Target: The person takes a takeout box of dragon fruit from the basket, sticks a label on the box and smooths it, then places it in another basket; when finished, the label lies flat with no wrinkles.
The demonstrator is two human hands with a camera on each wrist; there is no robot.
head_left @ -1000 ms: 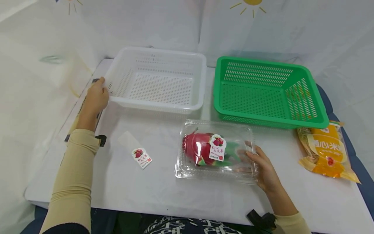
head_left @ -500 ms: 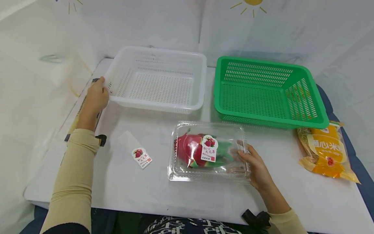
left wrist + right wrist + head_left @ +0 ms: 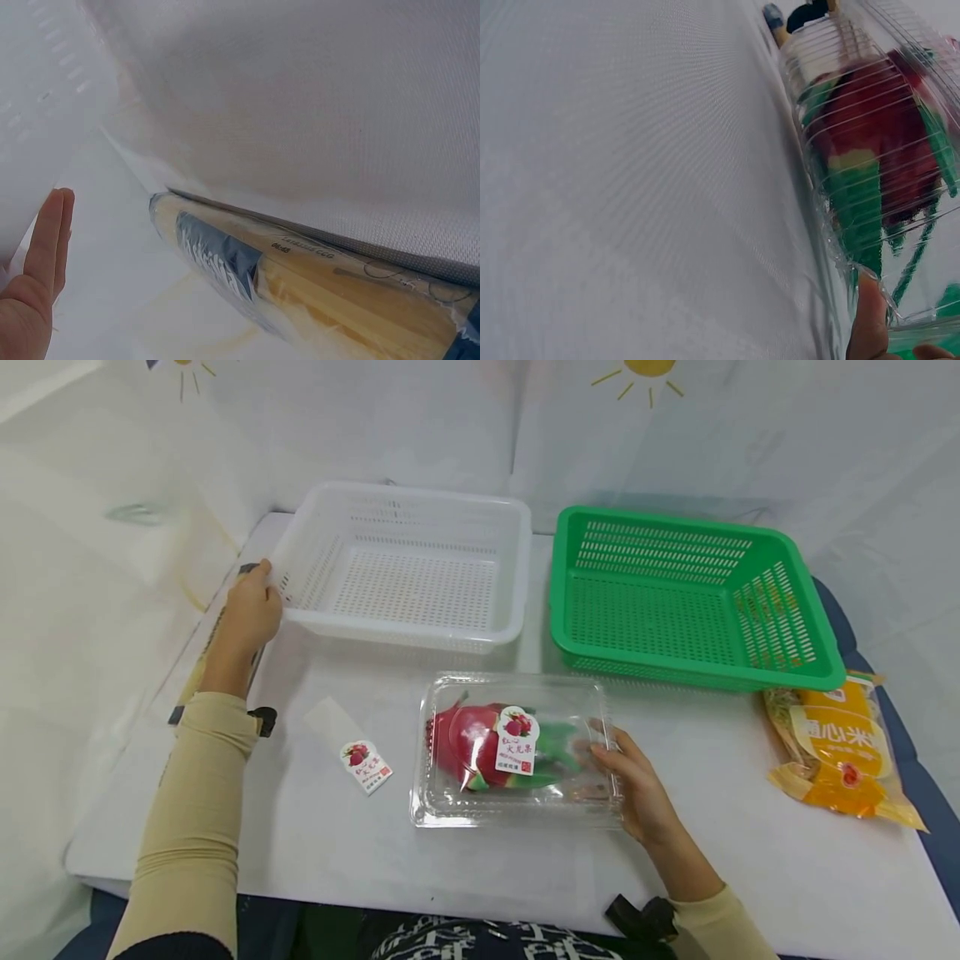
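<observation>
The right hand (image 3: 637, 793) has its fingers bent round 1 end of the clear box (image 3: 517, 752), likely so it won't slip. Fruit (image 3: 468, 735) lies left of those fingertips. Farther, the left hand (image 3: 252, 610) pinches the white basket (image 3: 397, 627), maybe for steadiness.

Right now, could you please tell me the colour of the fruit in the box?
The fruit is red and green, best seen in the head view.

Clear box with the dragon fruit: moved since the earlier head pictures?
Yes: the clear box has shifted left, judged against the green basket, closer to the loose label.
</observation>
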